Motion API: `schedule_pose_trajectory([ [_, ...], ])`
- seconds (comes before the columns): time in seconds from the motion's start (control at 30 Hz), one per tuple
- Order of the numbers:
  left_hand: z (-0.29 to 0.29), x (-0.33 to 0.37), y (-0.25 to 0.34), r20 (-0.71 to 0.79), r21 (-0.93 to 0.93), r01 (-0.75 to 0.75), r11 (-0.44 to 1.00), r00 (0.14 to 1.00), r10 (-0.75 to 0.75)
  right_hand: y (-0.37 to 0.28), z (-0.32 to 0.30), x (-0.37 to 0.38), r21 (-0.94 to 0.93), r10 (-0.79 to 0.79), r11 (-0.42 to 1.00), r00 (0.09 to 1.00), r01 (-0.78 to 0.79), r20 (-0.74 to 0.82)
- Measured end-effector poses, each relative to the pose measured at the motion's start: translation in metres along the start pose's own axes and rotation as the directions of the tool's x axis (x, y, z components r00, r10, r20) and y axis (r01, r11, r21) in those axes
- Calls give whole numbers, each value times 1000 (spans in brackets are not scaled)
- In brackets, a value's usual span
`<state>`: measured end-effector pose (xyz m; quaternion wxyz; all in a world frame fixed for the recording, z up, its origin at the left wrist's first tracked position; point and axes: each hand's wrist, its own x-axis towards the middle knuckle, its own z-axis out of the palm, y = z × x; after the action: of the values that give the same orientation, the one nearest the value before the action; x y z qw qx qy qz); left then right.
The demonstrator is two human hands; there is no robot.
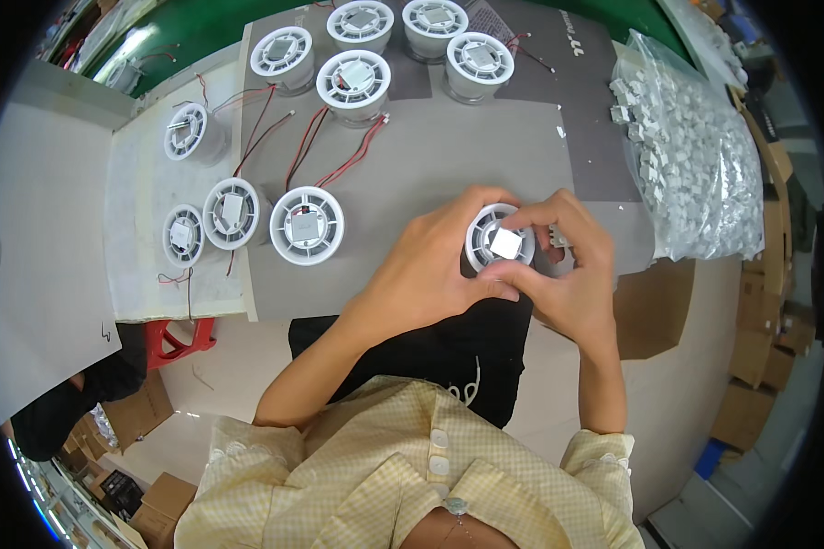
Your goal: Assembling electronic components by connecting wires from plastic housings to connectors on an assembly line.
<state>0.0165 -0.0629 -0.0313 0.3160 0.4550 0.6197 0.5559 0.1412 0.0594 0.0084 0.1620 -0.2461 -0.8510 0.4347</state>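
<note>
My left hand (pixel 426 256) is closed around a white round spoked housing (pixel 475 245) near the table's front edge. Over the middle of its top sits a small white square block (pixel 505 242). The thumb and forefinger of my right hand (pixel 577 279) pinch at this block from the right side. Under the curled fingers of that hand, a few more small pale pieces (pixel 557 238) show in part; whether they are gripped I cannot tell. To the left stands a similar housing (pixel 308 226) with a grey square on its top.
Several more white housings (pixel 353 79) with red and black wires stand at the back and left. A clear plastic bag (pixel 691 156) full of small white blocks lies at the right. Below the table's right edge is an open cardboard box (pixel 655 306); a red stool (pixel 178 340) stands lower left.
</note>
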Motion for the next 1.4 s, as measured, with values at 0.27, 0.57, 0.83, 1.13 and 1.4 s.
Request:
schedule_pose_trajectory([
  [0.27,2,-2,-8,-75,151,-113,982,989,125,14,-9,-8,-7,-244,969,965,246,96],
  [0.57,16,-8,-14,-194,223,-180,958,955,224,1,12,-5,7,-173,985,981,174,-87],
  [0.83,11,-8,-13,-185,230,-187,955,955,232,4,5,-6,-125,-246,963,968,238,-53],
  [1.13,-3,-7,26,-167,755,9,656,970,179,27,-35,-12,271,101,962,975,-44,-199],
  [1.4,3,31,23,344,904,-356,238,934,92,49,-44,-21,162,198,969,978,-185,-67],
])
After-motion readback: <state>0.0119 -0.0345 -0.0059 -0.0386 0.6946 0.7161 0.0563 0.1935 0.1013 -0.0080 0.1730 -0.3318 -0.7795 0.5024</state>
